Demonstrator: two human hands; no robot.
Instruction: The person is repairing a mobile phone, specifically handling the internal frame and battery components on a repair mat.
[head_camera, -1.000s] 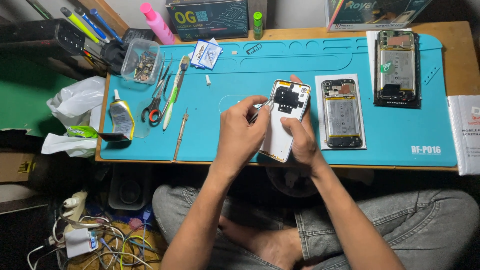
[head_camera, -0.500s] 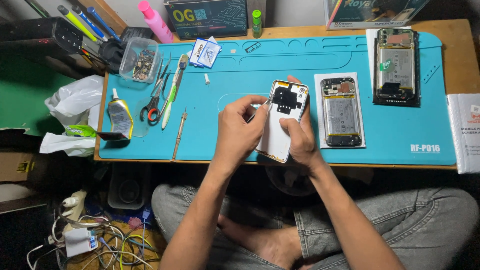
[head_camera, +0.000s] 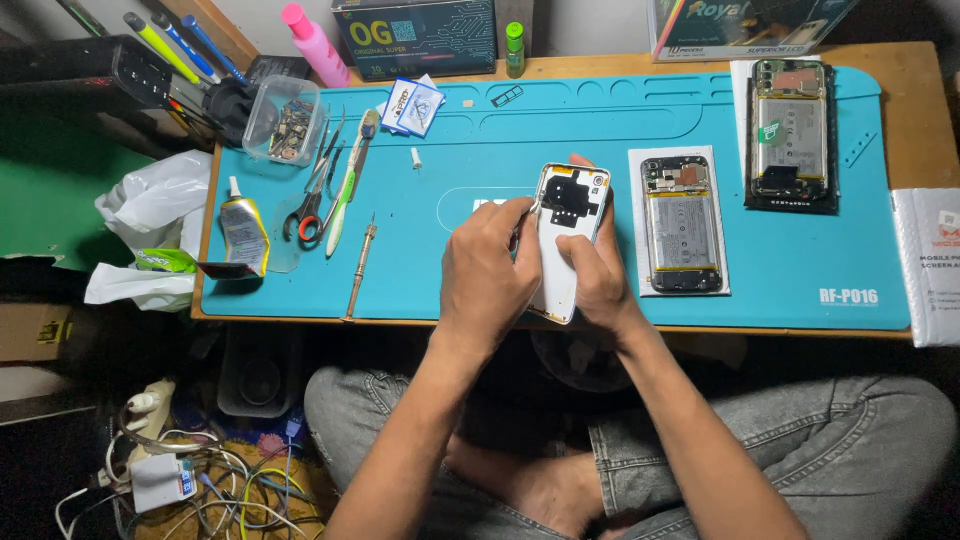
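Teal work mat (head_camera: 480, 150) covers the low wooden desk. Above its near edge my right hand (head_camera: 600, 275) grips a white phone back cover (head_camera: 565, 235), while my left hand (head_camera: 490, 270) pinches a thin tool (head_camera: 530, 208) against it, beside an opened phone (head_camera: 682, 225).

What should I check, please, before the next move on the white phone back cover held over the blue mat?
1. Right hand grips white back cover: ok.
2. Left hand has thin tool at the cover's top edge: ok.
3. Tool tip seated: cannot tell.
4. Opened phone lies apart from the cover, on the blue mat: ok.
5. Screwdriver lies to the left, untouched: ok.
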